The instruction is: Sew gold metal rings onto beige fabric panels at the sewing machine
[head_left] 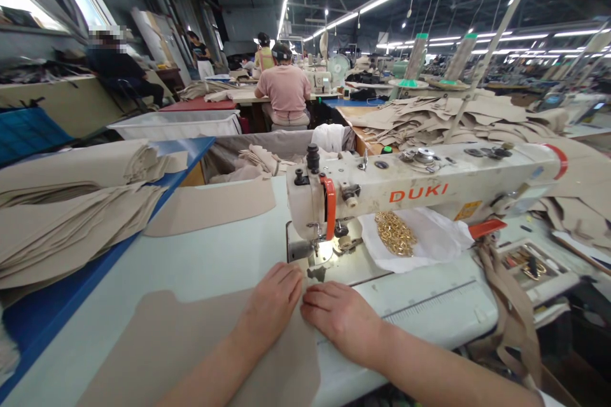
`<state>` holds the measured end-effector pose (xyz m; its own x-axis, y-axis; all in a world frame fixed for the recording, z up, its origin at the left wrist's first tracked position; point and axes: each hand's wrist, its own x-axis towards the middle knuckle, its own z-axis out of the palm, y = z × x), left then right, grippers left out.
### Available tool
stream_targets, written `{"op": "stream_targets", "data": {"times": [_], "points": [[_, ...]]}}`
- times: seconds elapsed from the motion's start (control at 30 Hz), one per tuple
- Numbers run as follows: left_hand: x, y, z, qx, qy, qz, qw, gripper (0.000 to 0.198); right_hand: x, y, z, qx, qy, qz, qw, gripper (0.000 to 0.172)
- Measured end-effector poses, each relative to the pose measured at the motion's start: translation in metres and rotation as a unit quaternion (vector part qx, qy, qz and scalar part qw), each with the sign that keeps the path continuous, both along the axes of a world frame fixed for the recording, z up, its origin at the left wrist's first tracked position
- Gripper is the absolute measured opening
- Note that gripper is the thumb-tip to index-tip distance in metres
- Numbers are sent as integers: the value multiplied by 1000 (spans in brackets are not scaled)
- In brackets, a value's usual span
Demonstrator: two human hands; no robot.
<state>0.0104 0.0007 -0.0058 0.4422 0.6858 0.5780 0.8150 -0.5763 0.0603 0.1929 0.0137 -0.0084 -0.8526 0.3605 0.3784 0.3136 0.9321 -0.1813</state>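
A large beige fabric panel [191,331] lies on the pale table in front of the sewing machine [405,178]. My left hand [273,302] rests on the panel with its fingers curled together at the edge close to the needle. Right beside it, my right hand [341,318] has its fingers closed on the same edge, the thumb mostly hidden. The panel's narrow end reaches toward the lit presser foot [323,251]; I cannot tell if it is under the foot. A white bag with gold metal rings [395,234] lies beneath the machine arm.
Stacks of cut beige pieces [71,216] lie on a blue surface at left. Another curved piece [210,206] lies behind the panel. At right are beige straps [510,311] and a small parts tray [539,270]. A person in pink [284,89] sits further back.
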Motion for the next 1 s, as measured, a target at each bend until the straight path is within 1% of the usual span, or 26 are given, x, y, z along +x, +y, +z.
{"op": "stream_targets", "data": {"times": [0.23, 0.37, 0.47, 0.6, 0.73, 0.87, 1.0], "points": [[0, 0, 2, 14, 38, -5, 999, 33, 0, 0, -1, -6, 6, 1, 1000, 12], [0, 0, 1, 16, 46, 7, 999, 33, 0, 0, 1, -3, 12, 0, 1000, 12], [0, 0, 1, 15, 48, 4, 999, 34, 0, 0, 0, -5, 15, -1, 1000, 12], [1, 1, 0, -5, 24, 2, 1000, 31, 0, 0, -1, -5, 17, 2, 1000, 11], [0, 1, -1, -26, -6, 1, 1000, 29, -1, 2, 4, 12, 6, 4, 1000, 12], [-1, -1, -2, -36, -22, 17, 999, 24, -3, 8, 7, 37, 3, -13, 999, 12], [1, -4, -1, -51, -45, 23, 997, 21, -5, 15, 6, 51, 10, -24, 998, 12]]}}
